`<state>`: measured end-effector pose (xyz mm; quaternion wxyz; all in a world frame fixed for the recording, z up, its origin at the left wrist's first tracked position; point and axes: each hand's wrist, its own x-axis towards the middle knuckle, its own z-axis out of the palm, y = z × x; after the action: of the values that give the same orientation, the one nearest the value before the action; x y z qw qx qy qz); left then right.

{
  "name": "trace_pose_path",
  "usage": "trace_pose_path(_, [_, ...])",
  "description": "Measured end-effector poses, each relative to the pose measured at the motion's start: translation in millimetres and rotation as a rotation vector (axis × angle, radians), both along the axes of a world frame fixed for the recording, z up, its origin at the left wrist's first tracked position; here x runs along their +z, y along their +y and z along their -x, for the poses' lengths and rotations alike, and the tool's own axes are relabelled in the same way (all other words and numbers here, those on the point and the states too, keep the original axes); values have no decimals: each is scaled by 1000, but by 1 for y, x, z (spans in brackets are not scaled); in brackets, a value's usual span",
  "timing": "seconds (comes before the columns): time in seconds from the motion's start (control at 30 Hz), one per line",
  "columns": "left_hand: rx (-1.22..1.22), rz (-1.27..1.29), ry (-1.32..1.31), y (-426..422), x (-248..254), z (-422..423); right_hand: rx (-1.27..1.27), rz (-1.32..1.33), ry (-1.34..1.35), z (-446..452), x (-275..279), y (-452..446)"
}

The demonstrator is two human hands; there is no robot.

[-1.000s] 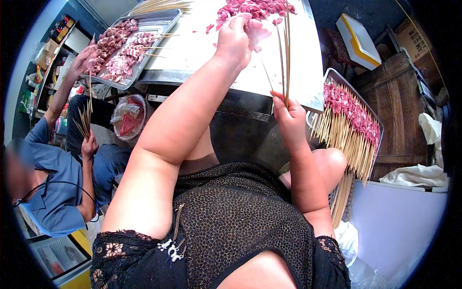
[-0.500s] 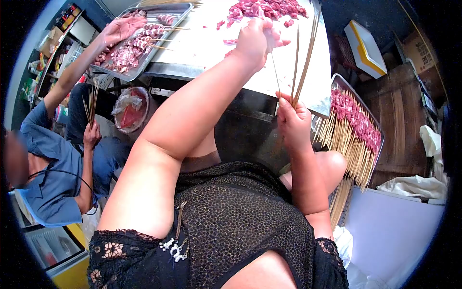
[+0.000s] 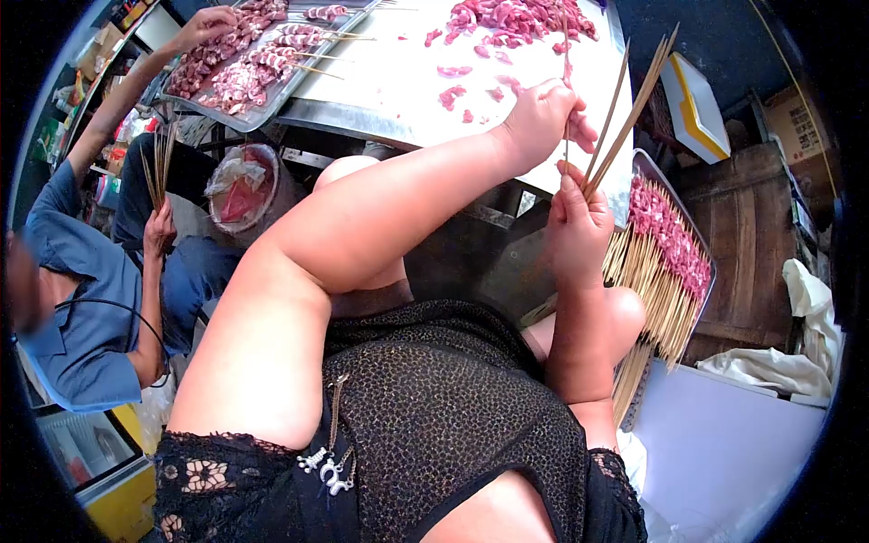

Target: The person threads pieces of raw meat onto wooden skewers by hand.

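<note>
My left hand (image 3: 543, 119) is closed around an upright bamboo skewer (image 3: 567, 41), over the table's front edge. A small pink bit of meat (image 3: 568, 69) shows on that skewer just above my fingers; anything inside the pinch is hidden. Below it, my right hand (image 3: 581, 215) grips the lower end of the same skewer, along with a bundle of bare skewers (image 3: 636, 109) fanning up to the right. Raw meat pieces (image 3: 520, 20) lie heaped on the white tabletop (image 3: 389, 100), with several loose strips nearer my hands.
A tray (image 3: 711, 285) of meat skewers stands at right. At left, a co-worker's hand (image 3: 208, 25) reaches over a metal tray (image 3: 264, 119) of meat; their other hand (image 3: 159, 228) holds skewers. A lined bucket (image 3: 272, 204) stands below. A white-and-yellow box (image 3: 695, 107) is at back right.
My left hand has moved right and down, closer to my right hand. The skewer between them is now upright. My right hand has shifted right. The co-worker's reaching hand has moved up and left.
</note>
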<state>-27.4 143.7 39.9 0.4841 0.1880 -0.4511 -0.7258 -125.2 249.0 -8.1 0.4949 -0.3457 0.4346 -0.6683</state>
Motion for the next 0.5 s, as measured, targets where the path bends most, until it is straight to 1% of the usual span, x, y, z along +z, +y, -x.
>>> trace_pose_path(0.07, [-72, 122, -185, 0, -2, -1, -3, 15, 46, 3, 3, 2])
trace_pose_path(0.1, [-119, 160, -247, -3, -2, -5, -23, -8, 22, 2, 7, 4])
trace_pose_path(0.13, [-125, 160, -248, -8, 4, -11, -28, -9, 21, 5, 10, 4])
trace_pose_path(0.2, [-60, 447, -673, -27, 15, -30, -47, -8, 54, 10, 14, 5])
trace_pose_path(0.27, [166, 483, -739, -57, 14, -53, -48, -15, 74, 14, 13, 8])
trace_pose_path(0.33, [437, 637, -1068, -76, 10, -75, -17, -1, 123, 17, 10, 7])
trace_pose_path(0.37, [435, 641, -1069, -86, 6, -84, -7, 21, 88, 16, 9, 4])
trace_pose_path(0.43, [409, 781, -1697, -94, 1, -93, 1, 10, 89, 14, 6, 3])
trace_pose_path(0.47, [410, 785, -1698, -97, -3, -95, 9, -4, 92, 12, 5, 2])
trace_pose_path(0.5, [321, 624, -1704, -93, -3, -94, 3, 1, 83, 10, 5, 1])
